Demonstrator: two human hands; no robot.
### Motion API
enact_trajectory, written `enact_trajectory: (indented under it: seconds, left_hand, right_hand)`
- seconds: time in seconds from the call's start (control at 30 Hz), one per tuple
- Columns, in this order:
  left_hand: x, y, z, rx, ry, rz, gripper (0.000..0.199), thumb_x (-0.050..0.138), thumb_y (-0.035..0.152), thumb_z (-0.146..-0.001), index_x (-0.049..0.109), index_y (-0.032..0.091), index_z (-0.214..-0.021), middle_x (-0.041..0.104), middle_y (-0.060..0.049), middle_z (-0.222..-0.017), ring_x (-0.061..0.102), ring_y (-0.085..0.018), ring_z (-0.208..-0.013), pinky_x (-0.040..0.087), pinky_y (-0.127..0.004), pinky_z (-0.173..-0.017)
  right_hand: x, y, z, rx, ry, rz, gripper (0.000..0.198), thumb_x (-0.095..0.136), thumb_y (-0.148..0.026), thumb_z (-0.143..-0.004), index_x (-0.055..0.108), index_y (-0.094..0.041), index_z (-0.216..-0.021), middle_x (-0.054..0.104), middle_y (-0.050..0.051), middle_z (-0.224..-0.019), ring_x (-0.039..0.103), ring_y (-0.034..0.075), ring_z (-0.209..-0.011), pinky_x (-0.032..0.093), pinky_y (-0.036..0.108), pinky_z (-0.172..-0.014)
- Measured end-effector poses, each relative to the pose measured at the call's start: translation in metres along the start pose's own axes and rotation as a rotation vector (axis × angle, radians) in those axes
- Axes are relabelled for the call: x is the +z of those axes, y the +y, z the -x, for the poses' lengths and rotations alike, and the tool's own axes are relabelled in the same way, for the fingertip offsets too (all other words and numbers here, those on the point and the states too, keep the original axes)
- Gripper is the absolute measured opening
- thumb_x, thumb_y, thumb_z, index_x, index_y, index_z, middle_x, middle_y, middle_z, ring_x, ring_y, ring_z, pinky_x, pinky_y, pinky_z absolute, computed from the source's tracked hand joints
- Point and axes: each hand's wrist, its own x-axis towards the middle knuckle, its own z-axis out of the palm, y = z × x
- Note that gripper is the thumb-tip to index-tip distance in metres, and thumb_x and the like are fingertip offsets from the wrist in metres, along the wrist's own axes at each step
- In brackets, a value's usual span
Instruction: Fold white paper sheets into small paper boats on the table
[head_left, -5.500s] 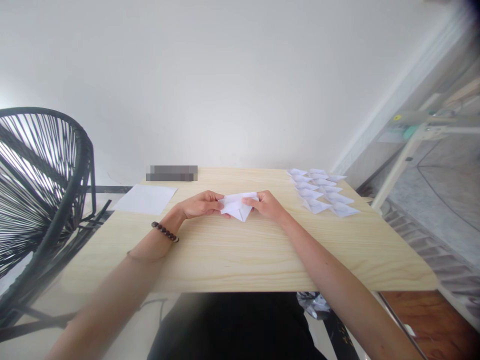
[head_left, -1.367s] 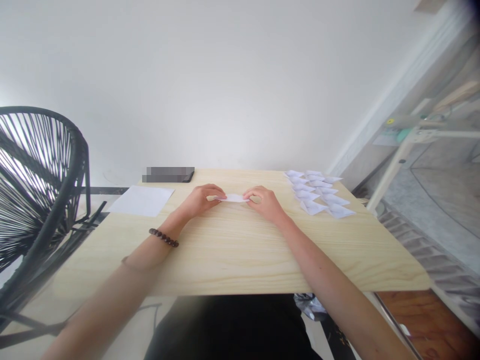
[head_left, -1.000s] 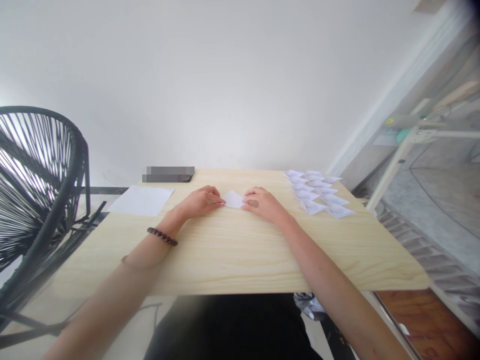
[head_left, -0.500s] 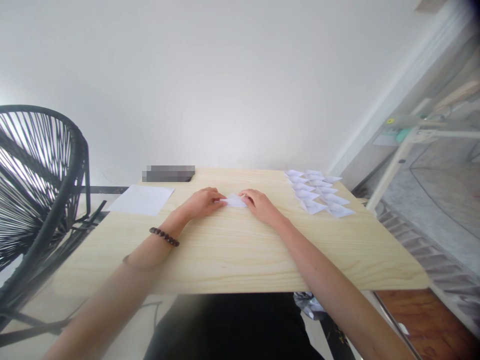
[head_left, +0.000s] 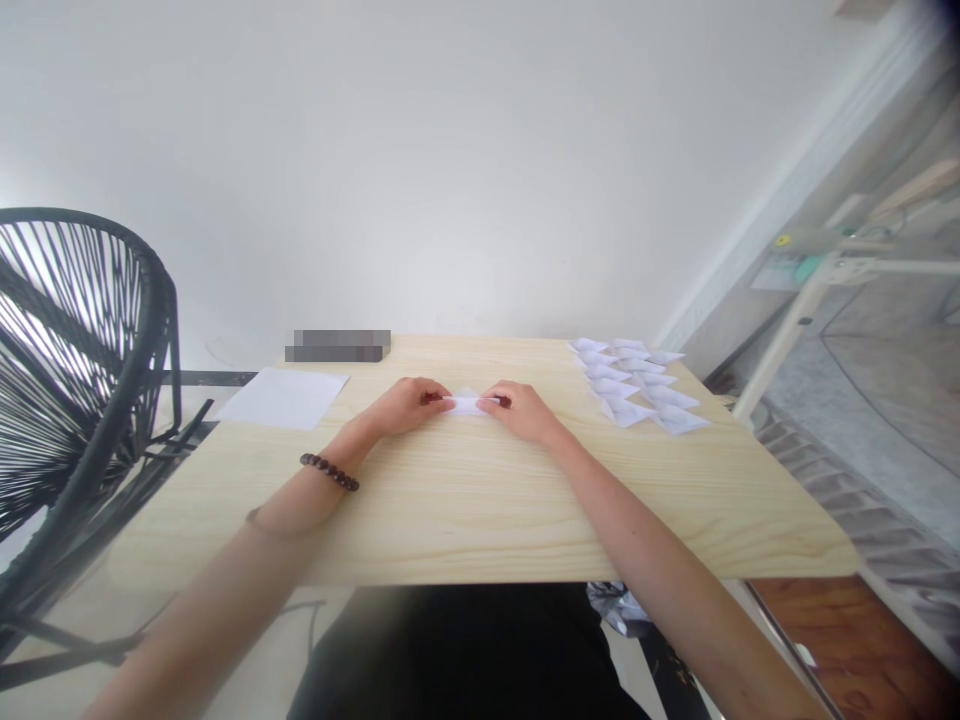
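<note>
A small folded piece of white paper (head_left: 466, 404) lies at the middle of the wooden table, its near edge raised as a narrow strip and a pointed part showing behind. My left hand (head_left: 411, 405), with a dark bead bracelet on the wrist, pinches the paper's left end between thumb and fingers. At the right end my right hand (head_left: 519, 408) grips it the same way. Several folded white paper pieces (head_left: 621, 410) with pointed corners stand in rows to the right. Flat white paper (head_left: 285, 398) rests on the table's left side.
A dark object, blurred out (head_left: 336, 347), sits at the back left of the wooden table (head_left: 465, 510). A black woven chair (head_left: 150, 330) stands close on the left. Behind the table rises a white wall (head_left: 480, 180); a white metal frame (head_left: 795, 330) is at the right.
My right thumb and fingers have shifted into a pinch at the paper's right end. The paper's near edge now shows as a straighter raised strip.
</note>
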Motion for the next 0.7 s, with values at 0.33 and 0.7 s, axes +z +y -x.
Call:
enact_trajectory:
  seconds: [0.33, 0.7]
  left_hand:
    - [0.001, -0.001, -0.001, 0.046, -0.016, -0.095, 0.033, 0.039, 0.04, -0.081, 0.063, 0.019, -0.087, 0.064, -0.002, -0.077, 0.055, -0.013, -0.065, 0.04, -0.023, -0.06]
    - [0.004, -0.007, -0.008, 0.092, 0.044, -0.261, 0.023, 0.046, 0.034, -0.079, 0.061, 0.019, -0.087, 0.059, -0.004, -0.075, 0.053, -0.019, -0.078, 0.041, -0.029, -0.07]
  right_hand:
    - [0.007, -0.002, -0.003, 0.063, 0.056, 0.042, 0.016, 0.052, -0.025, -0.077, 0.064, -0.018, -0.085, 0.063, 0.0, -0.074, 0.049, 0.009, -0.058, 0.037, 0.021, -0.059]
    - [0.011, 0.003, -0.004, 0.056, 0.083, 0.115, 0.012, 0.054, -0.021, -0.076, 0.063, -0.019, -0.084, 0.054, 0.001, -0.075, 0.048, 0.009, -0.063, 0.038, 0.023, -0.065]
